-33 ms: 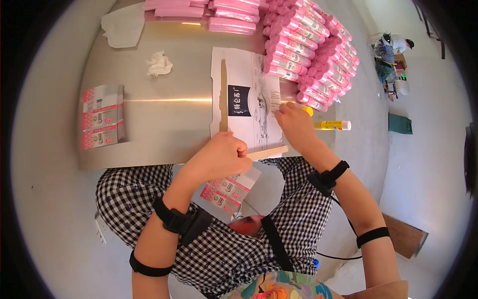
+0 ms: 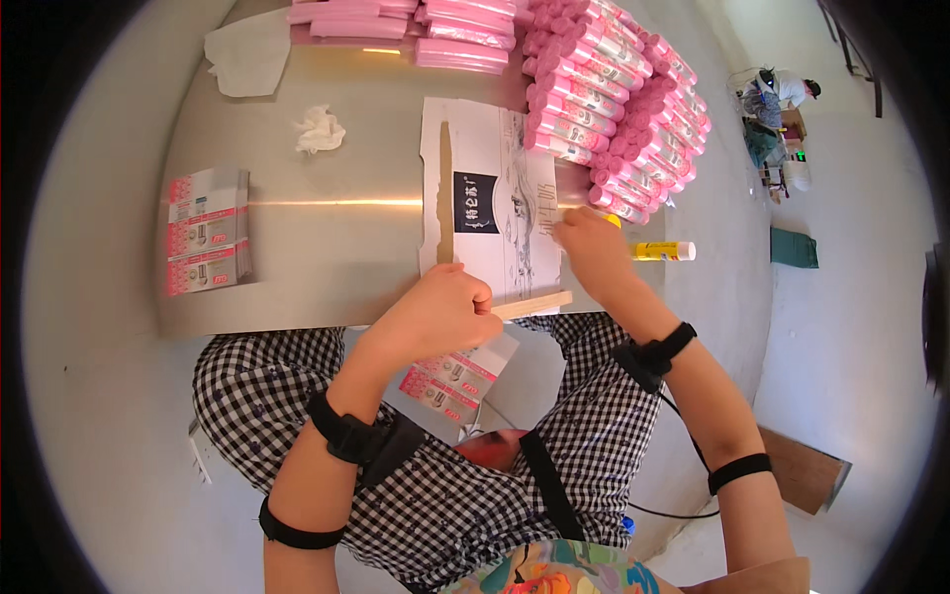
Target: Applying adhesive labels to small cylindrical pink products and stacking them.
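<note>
My left hand (image 2: 440,309) is curled into a fist at the near edge of a printed white cardboard sheet (image 2: 500,257) on the table. A pale wooden strip (image 2: 534,304) sticks out to the right from under its fingers, lying across the sheet's near edge. My right hand (image 2: 597,252) is at the sheet's right edge, fingers bent and pressed together; what they hold, if anything, is hidden. Beside it lies a yellow glue stick (image 2: 661,250) with a white end. Pink-and-white printed labels (image 2: 450,386) show below my left hand, past the table edge, above my lap.
Pink rolls with printed bands (image 2: 584,89) are piled at the far right. Flat pink bundles (image 2: 460,40) lie at the far edge. A label stack (image 2: 208,233), crumpled tissue (image 2: 320,129) and white sheet (image 2: 247,54) are on the metal table (image 2: 327,247)'s left.
My right hand has shifted very slightly right along the cardboard's edge. The left hand and the wooden strip look the same.
</note>
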Demonstrator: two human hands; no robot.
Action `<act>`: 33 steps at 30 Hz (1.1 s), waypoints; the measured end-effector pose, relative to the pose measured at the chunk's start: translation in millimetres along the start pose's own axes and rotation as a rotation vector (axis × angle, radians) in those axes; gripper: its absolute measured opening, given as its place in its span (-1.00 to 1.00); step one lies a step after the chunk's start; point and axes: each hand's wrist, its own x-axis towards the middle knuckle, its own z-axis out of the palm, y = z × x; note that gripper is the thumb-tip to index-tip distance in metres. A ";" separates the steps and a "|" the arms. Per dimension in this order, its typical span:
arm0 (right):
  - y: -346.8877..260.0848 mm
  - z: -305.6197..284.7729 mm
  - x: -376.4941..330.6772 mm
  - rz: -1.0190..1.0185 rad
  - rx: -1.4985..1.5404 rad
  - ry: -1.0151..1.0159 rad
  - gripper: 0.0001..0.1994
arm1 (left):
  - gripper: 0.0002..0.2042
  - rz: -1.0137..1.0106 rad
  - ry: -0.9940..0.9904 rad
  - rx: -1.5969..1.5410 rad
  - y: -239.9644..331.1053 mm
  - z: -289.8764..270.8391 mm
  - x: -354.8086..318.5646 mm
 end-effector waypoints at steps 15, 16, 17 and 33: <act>-61.0 -99.3 118.0 0.366 1.387 0.100 -0.84 | -0.86 0.015 0.065 -0.171 13.5 -15.0 -22.6; -71.9 -97.1 135.9 0.315 1.458 0.127 -0.82 | -0.86 0.012 0.065 -0.179 10.8 -14.5 -24.2; -80.1 -94.7 154.2 0.264 1.528 0.154 -0.80 | -0.86 0.009 0.064 -0.188 8.9 -14.8 -24.8; -95.8 -79.3 229.8 0.074 1.736 -0.359 -0.73 | -0.79 0.018 0.242 -0.133 0.2 -26.0 -20.9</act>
